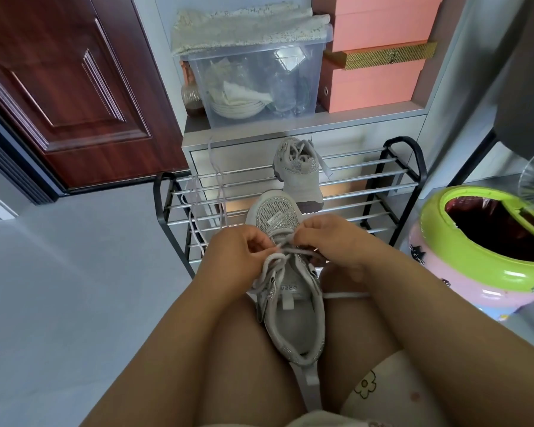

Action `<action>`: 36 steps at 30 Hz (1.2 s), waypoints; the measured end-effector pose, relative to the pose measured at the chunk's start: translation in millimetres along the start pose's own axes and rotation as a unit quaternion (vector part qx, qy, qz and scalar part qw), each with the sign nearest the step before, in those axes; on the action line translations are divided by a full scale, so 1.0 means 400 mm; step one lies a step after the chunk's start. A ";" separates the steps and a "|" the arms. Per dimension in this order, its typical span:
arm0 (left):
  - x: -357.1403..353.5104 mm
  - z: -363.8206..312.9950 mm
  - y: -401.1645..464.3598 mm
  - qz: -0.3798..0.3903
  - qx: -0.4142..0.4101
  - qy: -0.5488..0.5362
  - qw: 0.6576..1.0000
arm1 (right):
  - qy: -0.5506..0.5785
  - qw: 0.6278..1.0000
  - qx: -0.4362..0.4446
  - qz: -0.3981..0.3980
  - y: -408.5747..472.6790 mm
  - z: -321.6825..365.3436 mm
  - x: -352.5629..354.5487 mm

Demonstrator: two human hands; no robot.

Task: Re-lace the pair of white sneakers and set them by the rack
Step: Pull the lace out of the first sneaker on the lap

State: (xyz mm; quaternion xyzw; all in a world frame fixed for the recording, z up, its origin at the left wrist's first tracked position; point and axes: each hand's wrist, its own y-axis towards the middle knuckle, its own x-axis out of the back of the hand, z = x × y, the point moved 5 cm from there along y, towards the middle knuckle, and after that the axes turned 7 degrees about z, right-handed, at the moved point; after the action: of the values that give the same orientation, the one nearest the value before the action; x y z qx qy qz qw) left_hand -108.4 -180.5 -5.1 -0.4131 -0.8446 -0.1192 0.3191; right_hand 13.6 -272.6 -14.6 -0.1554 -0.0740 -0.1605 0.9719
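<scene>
Setting: a grey floor (74,288) is filling the left of the frame, with a dark red panelled door (59,81) standing at the upper left and a pale cabinet (336,134) running across the upper centre.
Near sneaker: a white-grey sneaker (293,322) is lying between the person's bare knees at centre frame, toe pointing up the frame toward the rack, heel toward the bottom edge.
Lace: its white lace (278,254) is crossing over the tongue; one end is trailing to the right across the thigh.
Left hand: the left hand (238,251) is pinching the lace at the left side of the eyelets, fingers curled around it.
Right hand: the right hand (330,238) is pinching the lace just right of the tongue, fingertips nearly meeting those of the other hand.
Second sneaker: the other sneaker (299,174) is sitting on the upper bars of the shoe rack (407,180), above the near one, its laces hanging loose.
Spare lace: a loose lace (218,186) is draping down over the rack's left bars.
Cabinet top: a clear plastic storage box (259,75) holding dishes is standing beside stacked pink boxes (376,57).
Right edge: a green-rimmed pink bin (481,257) is standing beside the rack.
</scene>
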 end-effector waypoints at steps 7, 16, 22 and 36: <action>0.023 0.012 0.001 0.073 0.041 -0.140 0.987 | 0.111 0.994 0.015 0.018 0.008 -0.010 0.013; 0.016 0.008 -0.011 -0.020 0.011 -0.066 0.998 | 0.079 0.994 0.065 -0.048 0.017 -0.017 0.033; 0.017 0.027 0.004 0.038 0.027 -0.189 0.981 | 0.152 0.988 0.028 0.012 0.026 -0.033 0.033; 0.079 0.073 -0.011 0.013 0.014 -0.478 0.878 | 0.332 0.938 0.102 0.012 -0.016 -0.030 0.127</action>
State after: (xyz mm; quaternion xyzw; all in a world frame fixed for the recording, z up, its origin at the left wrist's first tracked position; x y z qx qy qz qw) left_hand -138.9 -150.1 -7.1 -0.4263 -0.8905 0.1087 -0.1165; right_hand 60.3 -296.8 -14.1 0.0056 0.2389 -0.1832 0.9536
